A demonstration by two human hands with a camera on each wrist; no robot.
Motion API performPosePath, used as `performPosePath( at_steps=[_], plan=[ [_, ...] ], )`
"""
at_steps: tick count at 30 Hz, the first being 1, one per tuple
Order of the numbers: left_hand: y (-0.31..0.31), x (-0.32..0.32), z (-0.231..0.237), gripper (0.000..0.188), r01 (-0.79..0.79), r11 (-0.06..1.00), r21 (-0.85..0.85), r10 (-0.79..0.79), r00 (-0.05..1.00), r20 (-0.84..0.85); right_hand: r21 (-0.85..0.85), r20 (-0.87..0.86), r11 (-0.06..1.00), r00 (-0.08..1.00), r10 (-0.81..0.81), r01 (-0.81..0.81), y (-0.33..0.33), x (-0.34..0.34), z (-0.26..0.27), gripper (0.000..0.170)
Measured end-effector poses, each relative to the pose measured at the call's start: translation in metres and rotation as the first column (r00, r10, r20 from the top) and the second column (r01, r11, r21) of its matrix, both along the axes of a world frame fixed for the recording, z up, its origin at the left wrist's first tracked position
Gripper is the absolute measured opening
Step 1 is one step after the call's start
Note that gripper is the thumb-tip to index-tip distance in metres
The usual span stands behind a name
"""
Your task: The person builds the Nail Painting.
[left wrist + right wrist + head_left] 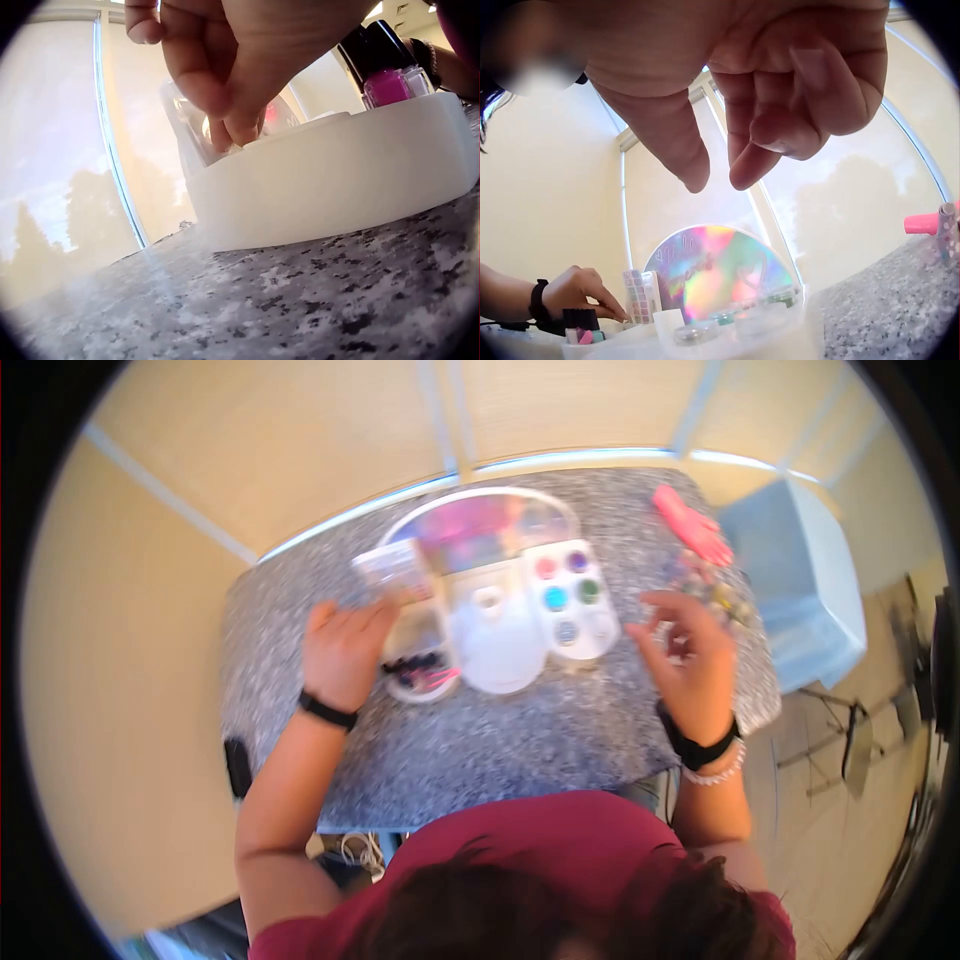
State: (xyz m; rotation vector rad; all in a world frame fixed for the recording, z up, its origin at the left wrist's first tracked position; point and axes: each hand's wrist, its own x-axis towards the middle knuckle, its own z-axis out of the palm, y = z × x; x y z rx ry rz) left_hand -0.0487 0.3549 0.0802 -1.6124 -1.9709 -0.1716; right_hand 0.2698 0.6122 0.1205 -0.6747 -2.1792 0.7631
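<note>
A white nail kit (497, 655) with a rounded, iridescent back panel (727, 274) stands on the table. My left hand (345, 655) is at the kit's left compartment. In the left wrist view its fingertips (244, 131) dip behind the white wall, and I cannot tell whether they pinch anything. A patterned sticker sheet (637, 296) stands upright beside that hand. Nail polish bottles, one of them pink (388, 86), sit in the same compartment. My right hand (700, 665) hovers right of the kit, thumb and fingers apart, nothing between them.
Colored pots (556, 598) fill the kit's right section. A pink hand-shaped model (690, 525) lies at the back right, with small blurred items (725, 600) near it. A black phone-like object (237, 767) is at the left table edge. A blue-covered block (795, 580) stands beyond the table's right side.
</note>
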Motion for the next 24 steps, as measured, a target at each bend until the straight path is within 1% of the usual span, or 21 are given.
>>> performPosePath(
  at_steps=[2,4,5,6,7,8,9,10,11,12,13,14,15,16,17,18,19,20,21,22,24],
  plan=[
    [0.002,0.007,0.004,0.026,-0.038,0.999,-0.036,0.04,0.998,0.054,0.003,0.021,0.999,0.999,0.035,-0.035,0.006,0.007,-0.005,0.035],
    [0.0,0.006,0.0,0.026,-0.07,0.997,-0.045,0.074,0.994,0.079,-0.007,0.022,1.0,1.0,0.019,-0.019,0.012,0.017,-0.01,0.035],
    [-0.003,0.004,-0.002,0.024,-0.068,0.997,-0.036,0.073,0.986,0.152,-0.032,0.057,0.999,0.998,-0.022,0.024,0.016,0.023,-0.01,0.035],
    [-0.004,0.005,-0.001,0.022,-0.075,0.997,-0.036,0.081,0.972,0.222,-0.022,0.059,0.997,0.996,-0.068,0.069,0.025,0.032,-0.013,0.035],
    [-0.005,0.009,0.003,0.022,-0.039,0.999,-0.03,0.045,0.974,0.222,0.061,0.069,0.991,0.99,-0.12,0.116,0.035,0.039,-0.017,0.034],
    [-0.007,0.012,0.008,0.02,-0.1,0.995,0.018,0.09,0.947,0.309,0.141,0.076,0.978,0.983,-0.167,0.155,0.044,0.045,-0.017,0.034],
    [-0.009,0.014,0.014,0.018,-0.171,0.984,0.055,0.135,0.908,0.397,0.124,0.097,0.968,0.968,-0.23,0.218,0.054,0.054,-0.014,0.024],
    [-0.009,0.019,0.022,0.018,-0.153,0.987,0.056,0.119,0.911,0.395,0.21,0.071,0.928,0.942,-0.327,0.307,0.072,0.065,-0.019,0.02],
    [-0.008,0.028,0.029,0.017,-0.19,0.968,0.165,0.084,0.863,0.499,0.291,0.039,0.875,0.909,-0.415,0.387,0.091,0.078,-0.026,0.018],
    [-0.009,0.033,0.032,0.017,-0.239,0.935,0.264,0.038,0.804,0.594,0.281,0.14,0.841,0.847,-0.512,0.462,0.104,0.093,-0.026,0.021],
    [-0.011,0.031,0.027,0.017,-0.216,0.921,0.324,-0.057,0.748,0.661,0.343,0.183,0.809,0.811,-0.556,0.477,0.117,0.108,-0.032,0.022],
    [-0.005,0.037,0.029,0.017,-0.208,0.921,0.329,-0.069,0.744,0.664,0.411,0.221,0.772,0.769,-0.6,0.485,0.13,0.12,-0.04,0.024],
    [0.001,0.051,0.034,0.017,-0.182,0.911,0.37,-0.179,0.632,0.754,0.419,0.224,0.766,0.762,-0.608,0.489,0.14,0.127,-0.047,0.024],
    [0.006,0.066,0.041,0.017,-0.167,0.896,0.411,-0.282,0.502,0.818,0.42,0.271,0.793,0.773,-0.574,0.441,0.148,0.132,-0.055,0.023],
    [0.016,0.082,0.049,0.014,-0.136,0.899,0.418,-0.349,0.357,0.867,0.417,0.317,0.82,0.783,-0.535,0.392,0.155,0.137,-0.06,0.021],
    [0.025,0.092,0.048,0.014,-0.136,0.898,0.418,-0.35,0.354,0.867,0.42,0.318,0.819,0.782,-0.537,0.391,0.158,0.137,-0.062,0.021],
    [0.034,0.1,0.047,0.015,-0.031,0.938,0.345,-0.336,0.164,0.928,0.348,0.366,0.854,0.782,-0.504,0.388,0.161,0.134,-0.064,0.019],
    [0.043,0.109,0.046,0.016,0.086,0.954,0.286,-0.285,-0.026,0.958,0.272,0.409,0.883,0.784,-0.466,0.383,0.162,0.133,-0.065,0.016],
    [0.057,0.12,0.049,0.017,0.183,0.949,0.256,-0.247,-0.067,0.967,0.286,0.398,0.88,0.789,-0.469,0.379,0.161,0.133,-0.065,0.01],
    [0.07,0.129,0.051,0.019,0.277,0.934,0.224,-0.203,-0.104,0.974,0.283,0.399,0.884,0.793,-0.46,0.371,0.158,0.132,-0.064,0.01],
    [0.093,0.14,0.052,0.028,0.496,0.855,0.155,-0.139,-0.07,0.988,0.29,0.276,0.857,0.82,-0.502,0.427,0.137,0.128,-0.05,0.009]
  ],
)
